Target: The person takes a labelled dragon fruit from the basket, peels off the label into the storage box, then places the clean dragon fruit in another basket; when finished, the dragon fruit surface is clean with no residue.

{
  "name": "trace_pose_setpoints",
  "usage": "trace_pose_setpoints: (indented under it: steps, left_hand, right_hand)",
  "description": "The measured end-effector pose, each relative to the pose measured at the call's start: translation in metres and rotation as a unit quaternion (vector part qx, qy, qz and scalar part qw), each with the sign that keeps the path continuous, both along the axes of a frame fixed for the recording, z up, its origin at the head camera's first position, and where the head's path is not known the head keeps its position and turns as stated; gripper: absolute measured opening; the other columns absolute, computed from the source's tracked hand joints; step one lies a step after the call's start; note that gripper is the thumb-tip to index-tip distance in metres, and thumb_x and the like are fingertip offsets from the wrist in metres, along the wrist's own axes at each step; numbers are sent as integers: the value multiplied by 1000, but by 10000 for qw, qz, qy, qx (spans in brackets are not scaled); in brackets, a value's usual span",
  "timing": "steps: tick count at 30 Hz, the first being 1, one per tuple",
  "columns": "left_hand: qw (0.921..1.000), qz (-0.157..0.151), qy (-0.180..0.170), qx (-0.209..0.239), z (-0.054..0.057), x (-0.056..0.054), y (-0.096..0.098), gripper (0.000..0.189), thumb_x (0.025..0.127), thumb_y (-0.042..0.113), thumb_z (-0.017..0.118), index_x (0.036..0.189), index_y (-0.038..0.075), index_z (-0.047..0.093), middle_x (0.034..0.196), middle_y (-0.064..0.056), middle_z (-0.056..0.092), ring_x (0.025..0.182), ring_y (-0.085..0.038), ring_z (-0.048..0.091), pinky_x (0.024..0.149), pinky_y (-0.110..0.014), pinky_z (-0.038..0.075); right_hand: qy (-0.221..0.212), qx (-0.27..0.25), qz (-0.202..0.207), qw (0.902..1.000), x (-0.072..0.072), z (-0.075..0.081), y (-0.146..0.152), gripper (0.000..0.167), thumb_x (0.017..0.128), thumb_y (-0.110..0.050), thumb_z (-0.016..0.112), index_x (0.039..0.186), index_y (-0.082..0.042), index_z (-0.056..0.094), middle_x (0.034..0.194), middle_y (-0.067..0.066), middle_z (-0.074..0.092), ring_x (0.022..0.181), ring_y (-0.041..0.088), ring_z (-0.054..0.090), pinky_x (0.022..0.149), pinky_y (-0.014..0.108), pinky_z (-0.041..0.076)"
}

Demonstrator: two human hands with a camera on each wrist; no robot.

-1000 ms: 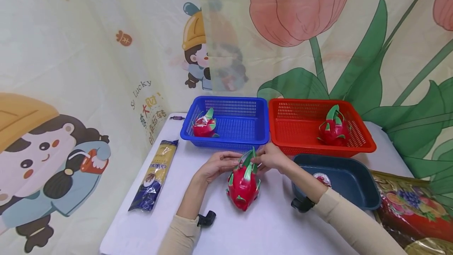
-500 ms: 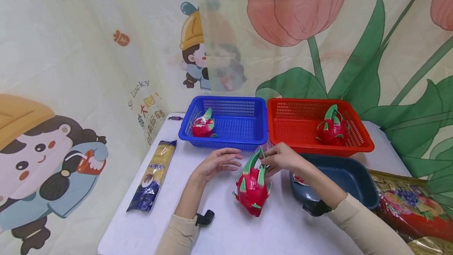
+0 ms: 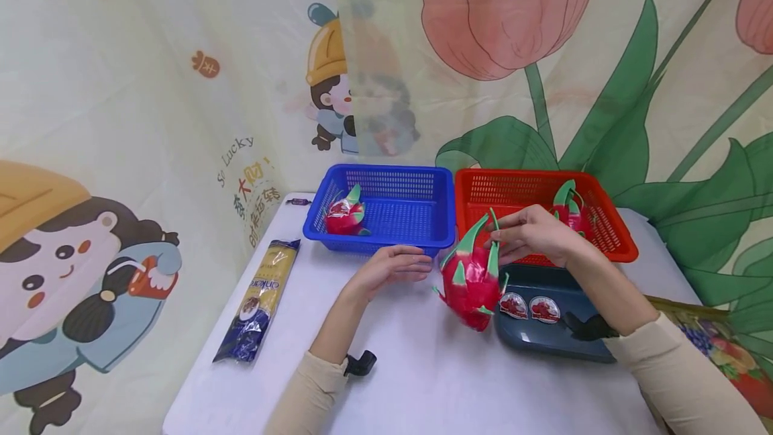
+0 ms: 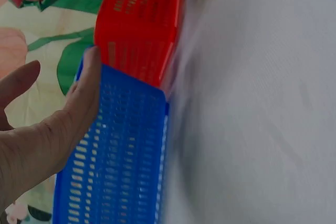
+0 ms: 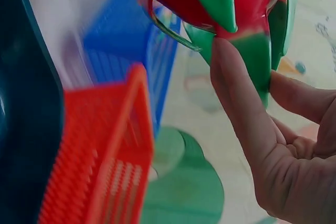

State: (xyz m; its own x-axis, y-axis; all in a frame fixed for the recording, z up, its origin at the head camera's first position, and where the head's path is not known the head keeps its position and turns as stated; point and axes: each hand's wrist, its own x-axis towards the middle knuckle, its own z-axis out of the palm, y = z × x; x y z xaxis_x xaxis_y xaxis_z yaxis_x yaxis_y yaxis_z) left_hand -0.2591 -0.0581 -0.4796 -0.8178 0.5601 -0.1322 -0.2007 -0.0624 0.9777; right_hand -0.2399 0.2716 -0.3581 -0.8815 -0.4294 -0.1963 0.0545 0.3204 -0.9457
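Note:
My right hand pinches a dragon fruit by its green top leaves, and the fruit hangs above the table, tip down. In the right wrist view, thumb and fingers grip a green leaf of it. My left hand hovers before the blue basket, fingers fairly straight, holding nothing and apart from the fruit. One dragon fruit lies in the blue basket's left end. Another dragon fruit sits in the right end of the red basket, partly hidden by my right hand.
A dark blue tray in front of the red basket holds two round-edged stickers. At the left lies a pasta packet, with a small wrapped candy behind it. A fruit-printed bag lies at the right edge.
The right hand has lifted the dragon fruit off the table and moved it right, toward the red basket. The left hand has let go of it and shifted slightly right.

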Motion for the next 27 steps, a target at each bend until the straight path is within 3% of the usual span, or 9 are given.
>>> trace_pose_setpoints:
  steps: [5, 11, 15, 19, 22, 27]
  left_hand:
    - [9982, -43, -413, 423, 2, 5, 16, 45, 108, 12, 55, 145, -12, 49, 140, -31, 60, 132, -51, 55, 109, -65, 42]
    - [9944, 189, -724, 751, -3, 9, 38, 43, 107, 3, 52, 145, -17, 47, 139, -33, 59, 127, -44, 62, 107, -57, 48]
    - [9869, 338, -1078, 1149, -9, 7, 52, 43, 106, 0, 51, 145, -17, 47, 142, -37, 54, 130, -46, 59, 109, -59, 45]
    - [9816, 275, -1296, 1372, -11, 4, 66, 45, 108, 5, 51, 148, -15, 45, 145, -35, 53, 133, -46, 56, 113, -61, 40]
    - [9734, 253, -1580, 1639, -13, 1, 76, 45, 108, 9, 54, 146, -13, 48, 148, -34, 52, 135, -47, 54, 116, -60, 38]
    - [9526, 583, -2078, 2146, -20, -5, 89, 39, 105, 6, 57, 140, -12, 55, 147, -36, 51, 133, -50, 55, 114, -57, 40]
  right_hand:
    - [-8, 311, -257, 9992, -13, 17, 25, 48, 106, -10, 61, 140, 21, 50, 113, 23, 75, 95, 28, 78, 84, 46, 63]
    - [10, 622, -573, 9964, -32, 25, 51, 50, 107, -12, 58, 143, 21, 46, 117, 22, 75, 92, 23, 78, 82, 43, 64]
    - [-53, 743, -696, 9948, -48, 26, 66, 54, 108, -11, 56, 144, 25, 39, 114, 19, 76, 89, 20, 78, 82, 42, 64]
    - [-336, 815, -707, 9936, -66, 28, 80, 60, 110, -10, 51, 150, 26, 24, 113, 14, 76, 89, 19, 78, 87, 45, 63]
    - [-499, 875, -710, 9924, -78, 29, 87, 65, 111, -8, 48, 153, 25, 12, 114, 13, 76, 89, 19, 77, 89, 47, 62]
    - [-617, 958, -808, 9902, -97, 30, 94, 66, 111, -9, 48, 153, 25, 9, 103, 6, 76, 85, 18, 77, 87, 44, 63]
